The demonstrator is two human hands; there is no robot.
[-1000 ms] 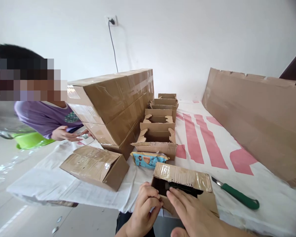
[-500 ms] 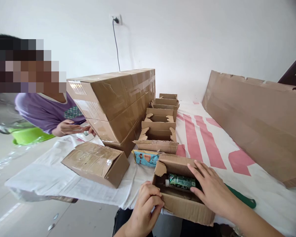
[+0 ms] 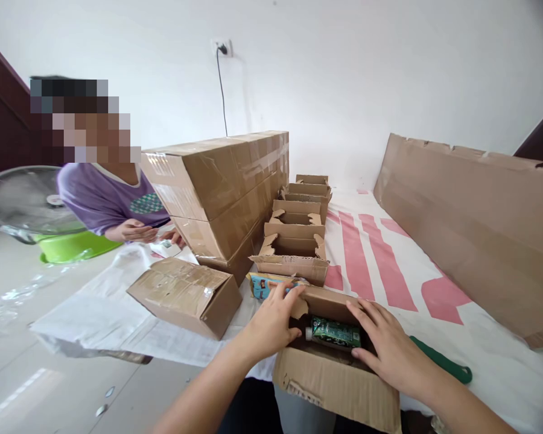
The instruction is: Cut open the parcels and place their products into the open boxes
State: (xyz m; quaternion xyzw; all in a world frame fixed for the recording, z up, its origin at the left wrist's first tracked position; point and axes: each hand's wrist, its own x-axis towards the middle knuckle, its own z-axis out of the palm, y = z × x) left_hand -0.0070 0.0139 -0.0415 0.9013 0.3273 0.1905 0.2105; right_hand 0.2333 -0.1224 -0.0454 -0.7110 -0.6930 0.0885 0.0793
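An open cardboard box sits at the near table edge, its front flap folded outward towards me. Inside lies a dark green drink carton with a white cap, on its side. My left hand is open over the box's left end, its fingertips by the torn corner flap and its thumb at the inside. At the right end rests my right hand, open with spread fingers on the far rim and its thumb close to the carton. A blue snack packet lies behind the box, partly covered by my left hand.
Several open boxes stand in a row behind. Stacked taped cartons form a wall on their left; a closed box lies nearer. A green handle is at the right. A cardboard panel stands right; a person sits left.
My left hand has let go of the front edge and moved up to the box's far left corner. The front flap has swung outward. My right hand stays at the right end.
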